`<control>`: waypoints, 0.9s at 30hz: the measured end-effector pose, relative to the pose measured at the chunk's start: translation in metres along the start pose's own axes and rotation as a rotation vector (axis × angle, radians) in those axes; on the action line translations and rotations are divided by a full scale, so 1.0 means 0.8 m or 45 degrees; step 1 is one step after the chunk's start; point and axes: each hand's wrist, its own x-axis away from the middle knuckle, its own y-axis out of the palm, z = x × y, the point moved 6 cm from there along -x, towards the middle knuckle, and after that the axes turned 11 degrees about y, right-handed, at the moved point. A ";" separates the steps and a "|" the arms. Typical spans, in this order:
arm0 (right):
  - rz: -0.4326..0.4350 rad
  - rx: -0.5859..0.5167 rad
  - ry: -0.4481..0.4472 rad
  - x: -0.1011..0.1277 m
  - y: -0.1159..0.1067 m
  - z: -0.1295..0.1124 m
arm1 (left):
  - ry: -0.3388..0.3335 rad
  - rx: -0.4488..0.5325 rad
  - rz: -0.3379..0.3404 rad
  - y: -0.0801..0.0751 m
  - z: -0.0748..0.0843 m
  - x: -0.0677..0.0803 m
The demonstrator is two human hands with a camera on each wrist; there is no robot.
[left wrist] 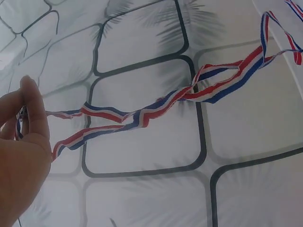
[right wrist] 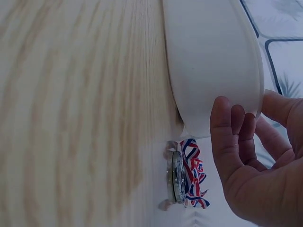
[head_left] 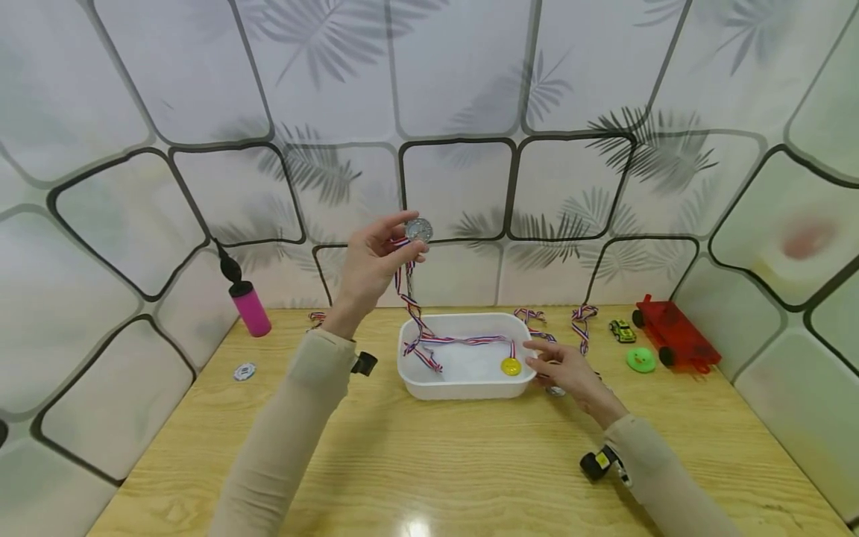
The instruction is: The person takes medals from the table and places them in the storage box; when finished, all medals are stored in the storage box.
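Note:
My left hand (head_left: 373,259) is raised above the left part of a white plastic tub (head_left: 463,391), pinching a silver medal (head_left: 420,230) between thumb and fingers. From it a red, white and blue ribbon (left wrist: 165,101) hangs twisted down into the tub. Inside the tub, a gold medal (head_left: 511,366) lies at the right end with its ribbon stretched leftward. At the tub's right end my right hand (head_left: 567,371) grips the rim, some digits outside the wall and one behind the edge. Another silver medal (right wrist: 176,177) with a bunched ribbon lies beside the tub, partly under this hand.
More striped ribbons (head_left: 582,321) lie behind and right of the tub. Farther right are a green toy car (head_left: 622,331), a green rubber duck (head_left: 640,359) and a red toy cart (head_left: 678,334). A pink hand pump (head_left: 250,309) and a round chip (head_left: 244,371) are left.

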 end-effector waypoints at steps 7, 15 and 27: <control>-0.002 -0.024 0.000 0.000 -0.001 0.000 | -0.215 -0.151 -0.154 0.013 -0.035 0.027; 0.008 -0.024 -0.004 0.001 -0.003 0.003 | -0.366 -0.335 -0.255 0.014 -0.101 0.057; 0.003 -0.029 0.019 0.004 0.001 -0.001 | -0.531 -0.351 -0.309 0.030 -0.173 0.082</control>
